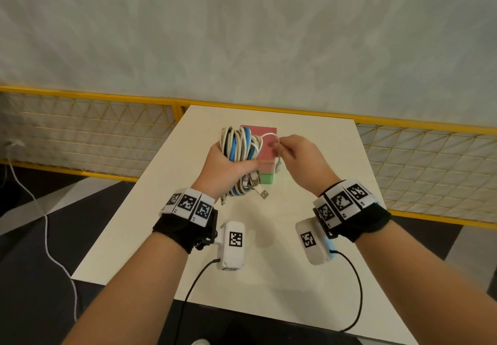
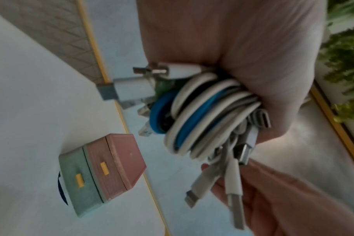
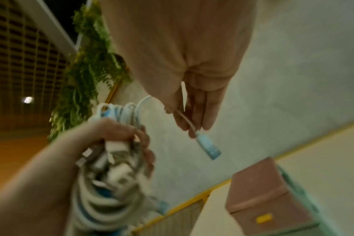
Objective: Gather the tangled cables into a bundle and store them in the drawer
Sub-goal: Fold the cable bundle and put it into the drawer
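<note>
A coiled bundle of white and blue cables (image 1: 240, 147) is held up above the white table (image 1: 309, 156). My left hand (image 1: 228, 167) grips the bundle around its middle, and several plugs hang below the fist (image 2: 234, 183). My right hand (image 1: 293, 153) pinches a loose white cable end (image 1: 278, 163) that runs from the top of the bundle; its plug (image 3: 207, 146) dangles under my fingers. Behind the bundle stands a small drawer box (image 1: 265, 156), pink above and green below, with yellow handles (image 2: 103, 168). Both drawers look closed.
A yellow mesh fence (image 1: 107, 135) runs behind and beside the table. A white cable (image 1: 45, 226) lies on the dark floor at the left. Green plants (image 2: 346, 67) hang on a wall off to one side.
</note>
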{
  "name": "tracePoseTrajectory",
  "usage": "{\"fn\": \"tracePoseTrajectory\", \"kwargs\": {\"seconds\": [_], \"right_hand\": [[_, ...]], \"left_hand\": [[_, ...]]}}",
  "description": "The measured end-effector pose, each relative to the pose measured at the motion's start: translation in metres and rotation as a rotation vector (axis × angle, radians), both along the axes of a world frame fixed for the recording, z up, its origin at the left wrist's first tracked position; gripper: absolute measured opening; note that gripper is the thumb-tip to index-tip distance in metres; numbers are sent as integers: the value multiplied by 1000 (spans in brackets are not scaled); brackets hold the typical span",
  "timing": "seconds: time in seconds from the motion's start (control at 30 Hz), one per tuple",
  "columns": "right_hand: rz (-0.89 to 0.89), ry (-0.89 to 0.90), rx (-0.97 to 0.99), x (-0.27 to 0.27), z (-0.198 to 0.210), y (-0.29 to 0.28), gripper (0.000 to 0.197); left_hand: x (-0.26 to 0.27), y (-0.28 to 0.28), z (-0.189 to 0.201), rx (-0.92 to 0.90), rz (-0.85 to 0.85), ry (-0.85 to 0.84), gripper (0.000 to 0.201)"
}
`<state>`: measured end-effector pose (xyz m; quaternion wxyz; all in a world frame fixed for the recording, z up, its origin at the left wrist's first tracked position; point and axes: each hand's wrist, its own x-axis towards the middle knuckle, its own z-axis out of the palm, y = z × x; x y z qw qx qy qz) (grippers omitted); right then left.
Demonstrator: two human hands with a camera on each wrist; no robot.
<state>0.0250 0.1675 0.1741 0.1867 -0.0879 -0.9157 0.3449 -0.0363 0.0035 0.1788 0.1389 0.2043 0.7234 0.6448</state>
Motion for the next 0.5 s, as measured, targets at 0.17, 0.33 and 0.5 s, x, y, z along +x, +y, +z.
{"fn": "tracePoseTrajectory", "kwargs": {"seconds": [0.17,0.33,0.5], "right_hand": [[18,-23,-265,-6,-7,-16,23],[77,-26,-574,-12,2,-38,28],[113,-59,-1022,-20,17,-56,40]], "left_hand": [[-2,7,-6,-17,45,62,38],[-13,9,-9,-77,30,91,44],[-29,3,-3,-34,-6,53,54]]}}
